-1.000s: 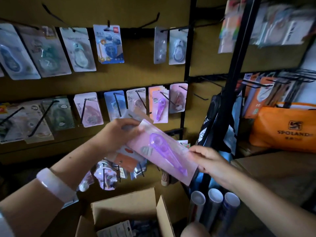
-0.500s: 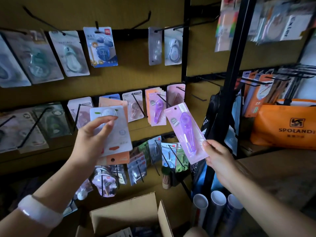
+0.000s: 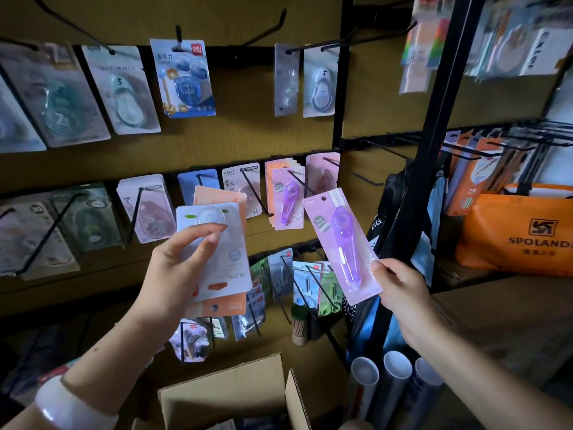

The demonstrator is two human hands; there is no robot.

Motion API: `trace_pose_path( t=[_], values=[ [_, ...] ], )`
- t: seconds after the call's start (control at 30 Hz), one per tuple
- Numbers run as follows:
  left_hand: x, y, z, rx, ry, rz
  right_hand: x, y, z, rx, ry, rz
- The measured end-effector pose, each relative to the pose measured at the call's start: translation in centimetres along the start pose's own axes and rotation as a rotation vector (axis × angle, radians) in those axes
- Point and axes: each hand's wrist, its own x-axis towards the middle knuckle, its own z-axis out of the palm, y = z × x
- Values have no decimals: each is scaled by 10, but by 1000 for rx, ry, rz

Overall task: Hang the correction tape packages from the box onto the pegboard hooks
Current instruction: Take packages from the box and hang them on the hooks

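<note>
Purple card pack (image 3: 342,243): light, stiff, slick blister. Right hand (image 3: 400,290) fingers pinch its bottom corner, hang hole free; left hand (image 3: 176,268) fingers grip spare packs (image 3: 217,259).

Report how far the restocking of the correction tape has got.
Done: matching purple packs already hang on a middle-row hook. In hand: the right hand pinches a purple package by its bottom corner, its hang hole not yet on a hook; the left hand holds a stack of packages. Left: hanging all of these. The box below is open; its contents are barely visible.
</note>
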Motion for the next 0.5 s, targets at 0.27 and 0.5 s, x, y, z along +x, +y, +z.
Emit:
trace_pose_path(
  t=[0.27,0.5],
  values=[
    [0,-13,3,-26,-80,14,17,-3,13,-27,17,22],
    [-4,-21,8,-46,-128,8,85,-16,71,-147,60,75]
  ],
)
